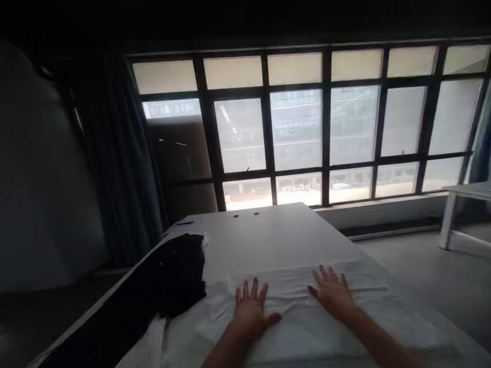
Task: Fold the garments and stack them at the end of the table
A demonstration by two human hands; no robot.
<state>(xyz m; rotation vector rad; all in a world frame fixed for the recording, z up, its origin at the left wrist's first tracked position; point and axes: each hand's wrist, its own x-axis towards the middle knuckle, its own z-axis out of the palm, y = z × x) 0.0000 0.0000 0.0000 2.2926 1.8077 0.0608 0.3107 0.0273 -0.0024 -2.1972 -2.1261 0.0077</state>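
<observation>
1. Two bare hands lay on a white cloth, palms down.
2. The left hand [251,313] was wide open. Its fingers were spread, its thumb stuck out to the right, and it had hold of nothing.
3. The right hand [333,294] was open too. Its fingers were spread and pointed up and a bit left, and it had hold of nothing. The hands were apart, with cloth between them.
4. The white cloth [301,324] lay flat on the near part of a white table [268,240]. It had small folds near both hands.
5. A black cloth [164,278] lay on the left side of the table, near the left hand but not touching it.
6. Two dark round spots [257,213] were at the far end of the table.
7. Behind the table was a big window [295,130] with dark bars. A dark curtain [118,163] hung to its left.
8. One more table [471,189] stood far to the right.
</observation>
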